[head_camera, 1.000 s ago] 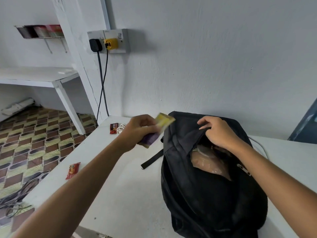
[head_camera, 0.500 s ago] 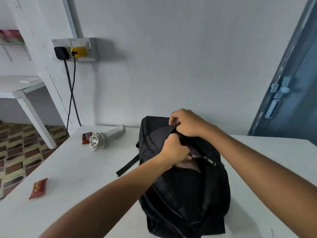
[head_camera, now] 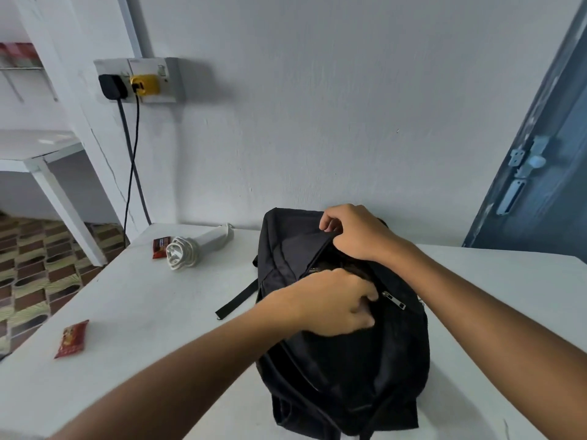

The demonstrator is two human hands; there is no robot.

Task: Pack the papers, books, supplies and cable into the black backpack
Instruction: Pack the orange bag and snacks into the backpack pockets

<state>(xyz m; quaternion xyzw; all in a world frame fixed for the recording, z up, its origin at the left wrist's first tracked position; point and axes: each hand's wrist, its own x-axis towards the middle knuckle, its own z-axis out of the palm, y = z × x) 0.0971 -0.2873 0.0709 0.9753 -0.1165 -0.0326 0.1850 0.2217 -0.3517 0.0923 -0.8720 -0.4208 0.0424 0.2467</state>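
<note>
The black backpack [head_camera: 343, 360] stands on the white table [head_camera: 143, 312] with its top zipper open. My right hand [head_camera: 355, 231] grips the rear edge of the opening and holds it up. At the front lip of the opening is my left hand [head_camera: 336, 304], fingers loosely bent beside the metal zipper pull [head_camera: 394, 300], with nothing visible in it. What lies inside the bag is hidden in the dark. A white power strip with its coiled cable [head_camera: 197, 247] lies on the table to the bag's left.
One red snack packet [head_camera: 161, 248] lies beside the coiled cable, another red packet [head_camera: 71, 338] near the table's left edge. A wall socket [head_camera: 139, 79] holds a black and a yellow plug with cords hanging down. A blue door [head_camera: 540, 173] stands at right.
My left hand carried a yellow and purple item into the backpack and has come back to the front lip without it. My view has shifted right.
</note>
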